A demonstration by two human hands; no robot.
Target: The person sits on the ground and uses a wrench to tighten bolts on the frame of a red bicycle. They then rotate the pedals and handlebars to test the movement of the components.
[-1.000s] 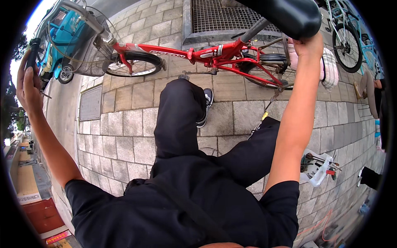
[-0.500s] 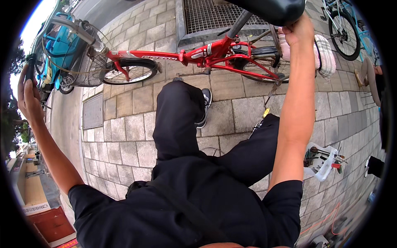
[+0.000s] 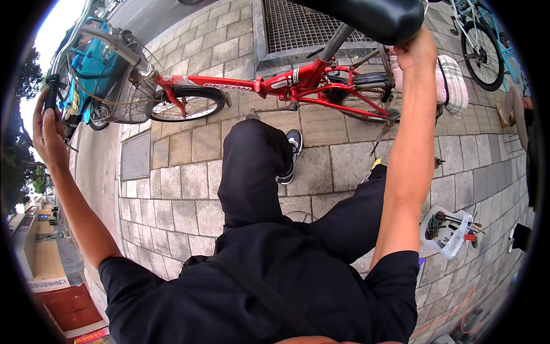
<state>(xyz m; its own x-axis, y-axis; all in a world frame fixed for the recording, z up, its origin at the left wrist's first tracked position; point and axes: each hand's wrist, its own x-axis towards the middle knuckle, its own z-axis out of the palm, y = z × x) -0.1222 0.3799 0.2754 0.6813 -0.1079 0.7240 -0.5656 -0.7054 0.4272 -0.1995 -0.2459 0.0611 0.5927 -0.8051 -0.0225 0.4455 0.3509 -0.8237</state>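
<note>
A red folding bicycle stands upright in front of me, its front wheel to the left. My left hand is closed around the black handlebar grip. The fingers of my right hand curl under the rear of the black saddle and are partly hidden by it. Behind the saddle, a pink checked cushion is strapped over the rear rack. A wire basket hangs at the front. The crank is close to my bent knee.
A white plastic tub of tools sits on the paving at the right. A yellow-handled tool shows beside my leg. Beyond the bicycle lies a metal grate. A turquoise scooter stands far left, another bicycle far right, near a seated person.
The whole scene has shifted slightly right and down in the picture. Both hands keep their holds on the grip and saddle. A small dark object now shows beside my right forearm.
</note>
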